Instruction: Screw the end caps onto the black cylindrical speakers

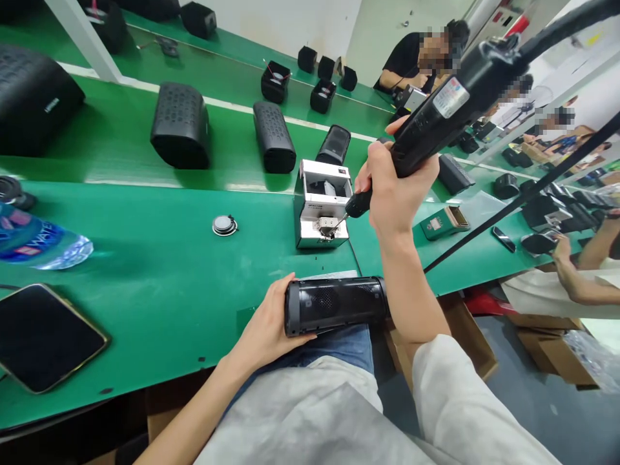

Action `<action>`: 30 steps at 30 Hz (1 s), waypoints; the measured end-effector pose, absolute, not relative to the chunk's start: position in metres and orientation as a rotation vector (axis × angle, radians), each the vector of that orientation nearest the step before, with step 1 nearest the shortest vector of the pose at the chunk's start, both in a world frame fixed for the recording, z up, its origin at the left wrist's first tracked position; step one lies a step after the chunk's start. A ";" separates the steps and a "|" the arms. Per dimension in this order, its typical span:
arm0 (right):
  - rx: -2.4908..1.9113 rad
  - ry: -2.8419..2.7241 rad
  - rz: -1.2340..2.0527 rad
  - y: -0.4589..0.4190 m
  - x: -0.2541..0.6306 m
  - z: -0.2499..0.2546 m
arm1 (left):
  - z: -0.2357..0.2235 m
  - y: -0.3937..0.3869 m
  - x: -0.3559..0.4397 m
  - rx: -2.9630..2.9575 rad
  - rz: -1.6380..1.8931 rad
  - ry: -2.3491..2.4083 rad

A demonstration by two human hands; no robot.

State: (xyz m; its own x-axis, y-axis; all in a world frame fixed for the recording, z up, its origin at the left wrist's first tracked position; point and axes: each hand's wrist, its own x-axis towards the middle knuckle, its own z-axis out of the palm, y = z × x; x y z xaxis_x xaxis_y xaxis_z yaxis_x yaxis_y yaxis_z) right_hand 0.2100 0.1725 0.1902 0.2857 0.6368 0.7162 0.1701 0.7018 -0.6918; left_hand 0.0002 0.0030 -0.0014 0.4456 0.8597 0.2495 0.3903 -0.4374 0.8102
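My left hand (268,323) grips the left end of a black cylindrical speaker (334,303) lying across my lap at the table's near edge. My right hand (394,184) is wrapped round a black electric screwdriver (436,110) that hangs from a cable at the upper right. Its bit tip touches the metal outlet of a small grey screw feeder box (320,206) standing on the green table (159,271).
Several black speakers (180,126) lie on the green belt behind. A round metal part (224,225), a water bottle (41,242) and a phone (41,336) sit at the left. Other people work at the right, and cardboard boxes (547,358) stand on the floor.
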 end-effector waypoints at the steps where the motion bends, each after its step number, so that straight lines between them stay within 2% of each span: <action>1: -0.768 -1.284 0.357 0.174 0.213 0.191 | -0.001 0.003 0.000 2.020 0.878 1.041; 3: -0.691 -1.361 0.398 0.177 0.219 0.195 | -0.001 0.004 0.000 2.032 0.875 1.030; 8: -0.453 -1.714 0.759 0.182 0.225 0.211 | 0.002 0.005 0.001 2.051 0.870 1.015; 11: -0.370 -1.630 0.633 0.184 0.218 0.208 | 0.002 0.005 0.002 2.044 0.880 1.012; 17: -0.839 -1.341 0.287 0.173 0.203 0.198 | -0.001 0.005 0.001 2.034 0.880 1.020; 22: -0.910 -1.319 0.237 0.162 0.204 0.197 | -0.002 0.005 0.002 2.060 0.880 1.021; 30: -0.875 -1.340 0.364 0.119 0.207 0.205 | 0.001 0.005 0.002 2.051 0.874 1.008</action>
